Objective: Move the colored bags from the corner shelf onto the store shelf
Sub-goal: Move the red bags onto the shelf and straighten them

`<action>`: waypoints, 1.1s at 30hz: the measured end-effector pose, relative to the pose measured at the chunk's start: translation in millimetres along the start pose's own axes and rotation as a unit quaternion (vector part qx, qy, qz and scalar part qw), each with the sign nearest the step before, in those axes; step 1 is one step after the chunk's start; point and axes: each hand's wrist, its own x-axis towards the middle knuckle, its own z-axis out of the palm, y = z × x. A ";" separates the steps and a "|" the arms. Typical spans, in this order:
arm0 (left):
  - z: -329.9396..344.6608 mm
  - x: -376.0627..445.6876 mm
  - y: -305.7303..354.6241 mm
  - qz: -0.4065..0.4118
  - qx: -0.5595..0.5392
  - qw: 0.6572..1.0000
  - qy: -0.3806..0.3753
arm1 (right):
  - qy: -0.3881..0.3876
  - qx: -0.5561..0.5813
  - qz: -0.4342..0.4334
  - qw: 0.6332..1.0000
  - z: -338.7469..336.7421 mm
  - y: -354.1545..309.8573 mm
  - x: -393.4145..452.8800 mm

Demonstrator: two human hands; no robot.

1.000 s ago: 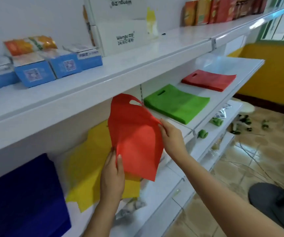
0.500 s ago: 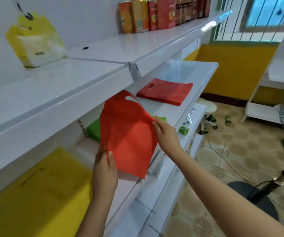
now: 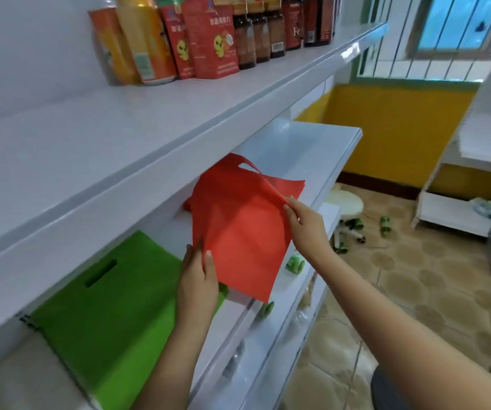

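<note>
A long white store shelf unit (image 3: 137,184) runs along a white wall, with a tan patterned tile floor (image 3: 433,279) and a yellow wall (image 3: 395,128) past its far end. On the top board, near the back edge, stand orange drink cans (image 3: 137,39), red paper packs with a yellow cartoon face (image 3: 208,39) and dark brown glass bottles (image 3: 256,37). On the middle board, toward the left end, a flat green cloth bag with a cut-out handle slot (image 3: 105,303) lies on the white surface. Just right of it, the left hand (image 3: 198,282) pinches the lower left edge of a flat red cloth bag with a cut-out handle hole (image 3: 238,226), thumb on the front and fingers behind. This bag is held up, tilted, over the front edge of the middle board. Behind it a second flat red cloth bag (image 3: 290,184) lies on the same board; only its far corner shows. The right hand (image 3: 308,226) pinches the right edge of the held bag with its fingertips. Small green rolls (image 3: 294,263) lie near the front edge of a lower board. On the floor past the shelf end stands a round white stool (image 3: 346,202), with small green things near its feet.
</note>
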 end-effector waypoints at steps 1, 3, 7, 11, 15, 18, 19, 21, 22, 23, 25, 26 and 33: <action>15.5 12.0 2.4 0.000 0.004 1.000 0.008 | -0.006 -0.001 -0.007 1.000 -4.1 10.6 18.3; 48.2 32.1 8.3 -0.003 0.013 1.000 0.024 | -0.024 -0.008 -0.021 0.999 -10.3 34.3 56.2; 98.7 53.0 31.5 -0.027 0.033 0.998 0.051 | -0.081 -0.019 -0.051 0.995 -15.8 71.8 127.8; 128.3 62.6 46.7 -0.049 0.089 0.992 0.073 | -0.158 -0.038 -0.079 0.984 -2.2 92.1 184.6; 149.9 57.6 63.4 -0.061 0.235 0.968 0.060 | -0.236 -0.101 -0.161 0.953 29.7 109.6 226.5; 151.8 50.3 66.0 -0.067 0.276 0.959 0.007 | -0.277 -0.119 -0.210 0.930 53.8 121.7 252.7; 148.9 49.5 64.4 -0.062 0.284 0.957 -0.004 | -0.292 -0.127 -0.220 0.922 61.2 125.5 261.1; 139.5 49.3 60.3 -0.059 0.295 0.954 -0.008 | -0.327 -0.153 -0.222 0.906 74.8 128.8 277.1; 135.3 49.7 57.7 -0.069 0.289 0.955 -0.009 | -0.340 -0.162 -0.218 0.901 81.7 129.7 283.7; 131.9 50.8 55.5 -0.087 0.275 0.957 -0.018 | -0.345 -0.166 -0.214 0.899 88.5 130.1 289.0; 130.2 53.8 53.1 -0.116 0.229 0.965 -0.043 | -0.338 -0.171 -0.209 0.902 101.5 129.5 293.9; 131.4 55.7 53.3 -0.119 0.209 0.969 -0.052 | -0.333 -0.174 -0.202 0.905 106.3 128.0 293.1; 153.3 70.1 49.9 -0.092 0.188 0.978 -0.013 | -0.329 -0.293 -0.112 0.891 96.3 121.1 262.4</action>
